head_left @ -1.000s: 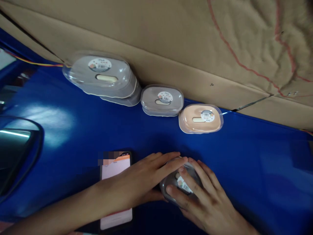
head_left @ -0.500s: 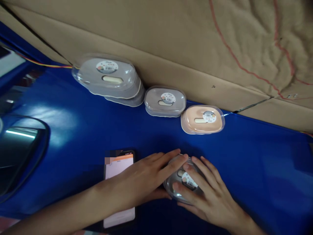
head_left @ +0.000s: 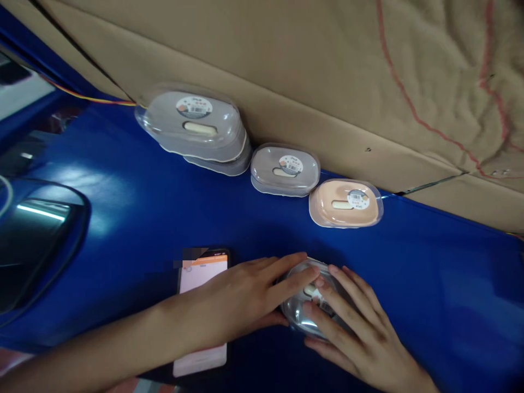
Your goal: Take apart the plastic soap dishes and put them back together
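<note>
We see our left hand (head_left: 250,289) and right hand (head_left: 364,333) clasping the clear-covered grey box (head_left: 298,310) on the table (head_left: 442,305); phone (head_left: 203,275) at its nine o'clock, peach box (head_left: 333,192) at one.

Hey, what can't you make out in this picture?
All in the head view:
Label on the near box: partly covered by the right hand.
Middle of the phone: under the left arm.
Fine print on the peach box: too small.
Rest of the dark device: cut by the picture's left edge.
</note>
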A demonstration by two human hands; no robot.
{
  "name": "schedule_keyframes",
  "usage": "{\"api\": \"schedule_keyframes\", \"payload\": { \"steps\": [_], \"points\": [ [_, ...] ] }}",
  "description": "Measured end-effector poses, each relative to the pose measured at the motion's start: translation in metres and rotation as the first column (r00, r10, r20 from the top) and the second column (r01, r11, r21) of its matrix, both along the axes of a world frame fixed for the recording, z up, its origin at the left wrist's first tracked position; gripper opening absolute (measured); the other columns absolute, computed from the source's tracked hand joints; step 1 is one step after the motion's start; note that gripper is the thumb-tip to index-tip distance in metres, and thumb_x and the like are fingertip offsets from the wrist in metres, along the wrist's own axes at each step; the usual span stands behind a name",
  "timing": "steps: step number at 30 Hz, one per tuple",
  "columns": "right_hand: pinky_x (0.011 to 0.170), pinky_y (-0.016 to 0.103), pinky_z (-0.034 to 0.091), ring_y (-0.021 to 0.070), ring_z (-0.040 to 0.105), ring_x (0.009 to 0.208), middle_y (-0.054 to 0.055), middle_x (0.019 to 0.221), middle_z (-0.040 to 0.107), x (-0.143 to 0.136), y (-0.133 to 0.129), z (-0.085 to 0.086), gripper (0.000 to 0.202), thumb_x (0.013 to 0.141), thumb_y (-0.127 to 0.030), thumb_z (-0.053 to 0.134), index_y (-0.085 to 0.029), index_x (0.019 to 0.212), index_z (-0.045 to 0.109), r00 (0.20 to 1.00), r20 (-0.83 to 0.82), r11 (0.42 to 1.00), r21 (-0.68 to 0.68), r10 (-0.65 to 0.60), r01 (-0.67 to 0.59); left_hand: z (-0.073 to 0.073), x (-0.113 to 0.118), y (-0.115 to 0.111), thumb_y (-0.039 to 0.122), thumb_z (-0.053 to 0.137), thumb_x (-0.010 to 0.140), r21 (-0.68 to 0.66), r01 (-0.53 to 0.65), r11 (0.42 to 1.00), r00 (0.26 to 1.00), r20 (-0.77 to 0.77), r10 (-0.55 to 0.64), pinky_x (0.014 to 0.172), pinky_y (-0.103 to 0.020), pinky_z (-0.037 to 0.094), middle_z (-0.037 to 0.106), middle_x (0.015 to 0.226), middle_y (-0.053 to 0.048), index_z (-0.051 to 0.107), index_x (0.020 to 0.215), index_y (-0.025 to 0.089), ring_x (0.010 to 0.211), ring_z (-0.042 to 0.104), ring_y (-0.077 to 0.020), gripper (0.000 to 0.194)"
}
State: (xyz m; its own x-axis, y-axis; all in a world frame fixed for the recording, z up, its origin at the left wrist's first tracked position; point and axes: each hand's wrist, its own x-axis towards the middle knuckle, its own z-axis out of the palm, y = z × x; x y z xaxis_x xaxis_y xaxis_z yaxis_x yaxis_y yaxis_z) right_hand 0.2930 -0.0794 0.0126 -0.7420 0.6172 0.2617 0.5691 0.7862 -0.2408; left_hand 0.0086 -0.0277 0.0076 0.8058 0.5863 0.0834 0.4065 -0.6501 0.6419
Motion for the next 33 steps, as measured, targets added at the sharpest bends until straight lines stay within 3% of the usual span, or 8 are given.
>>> {"api": "schedule_keyframes", "payload": {
  "steps": [10,17,20,24,29,33],
  "points": [
    [0.135,0.054,0.022,0.0313,0.029,0.165,0.007,0.145,0.070,-0.003,0.001,0.001,0.042,0.101,-0.027,0.073,-0.023,0.143,0.068,1.000,-0.012,1.000,-0.028,-0.009,0.009,-0.004,0.003,-0.004,0.023,0.094,0.085,-0.022,-0.025,0.999,0.999,0.040,0.026,0.110,-0.050,0.062,0.057,0.160,-0.023,0.039,0.160,0.015,0.136,0.068,-0.0385,0.093],
    [0.135,0.056,0.024,0.0320,0.034,0.162,0.012,0.155,0.061,0.008,0.001,0.000,0.051,0.102,-0.040,0.073,-0.023,0.149,0.063,0.999,0.036,0.999,-0.037,0.028,-0.027,-0.002,0.004,-0.003,0.023,0.090,0.089,-0.031,-0.028,0.999,1.000,0.013,0.028,0.109,-0.050,0.062,0.059,0.158,-0.020,0.038,0.162,0.020,0.133,0.071,-0.0371,0.090],
    [0.131,0.055,0.033,0.0343,0.035,0.161,0.013,0.164,0.053,0.017,0.003,-0.002,0.062,0.104,-0.053,0.067,-0.023,0.157,0.056,0.997,0.069,0.998,-0.053,0.024,-0.021,-0.003,0.004,-0.005,0.025,0.088,0.091,-0.023,-0.044,0.999,0.999,-0.010,0.044,0.106,-0.050,0.063,0.059,0.158,-0.019,0.037,0.163,0.022,0.130,0.072,-0.0372,0.088],
    [0.119,0.052,0.051,0.0364,0.040,0.158,0.014,0.171,0.042,0.023,0.006,-0.007,0.076,0.103,-0.058,0.066,-0.023,0.166,0.043,0.998,0.040,0.991,-0.124,-0.053,0.057,-0.005,0.003,-0.004,0.028,0.085,0.094,0.012,-0.056,0.998,0.998,-0.010,0.056,0.101,-0.052,0.065,0.060,0.156,-0.021,0.039,0.162,0.022,0.127,0.073,-0.0384,0.082],
    [0.120,0.044,0.052,0.0314,0.042,0.157,0.014,0.169,0.044,0.023,0.008,-0.009,0.088,0.100,-0.062,0.069,-0.019,0.170,0.036,0.996,-0.020,0.969,-0.231,-0.090,0.083,-0.005,0.001,-0.003,0.029,0.089,0.089,0.043,-0.043,0.998,0.999,-0.026,0.044,0.099,-0.052,0.066,0.061,0.154,-0.022,0.041,0.159,0.017,0.124,0.074,-0.0392,0.085],
    [0.117,0.045,0.055,0.0322,0.047,0.153,0.016,0.166,0.048,0.023,0.008,-0.008,0.090,0.098,-0.061,0.073,-0.020,0.169,0.036,0.993,-0.040,0.955,-0.280,-0.114,0.098,-0.007,0.000,-0.004,0.042,0.088,0.091,0.047,-0.034,0.998,0.999,0.007,0.033,0.109,-0.056,0.059,0.059,0.157,-0.023,0.044,0.159,0.017,0.135,0.067,-0.0407,0.085]
  ]
}}
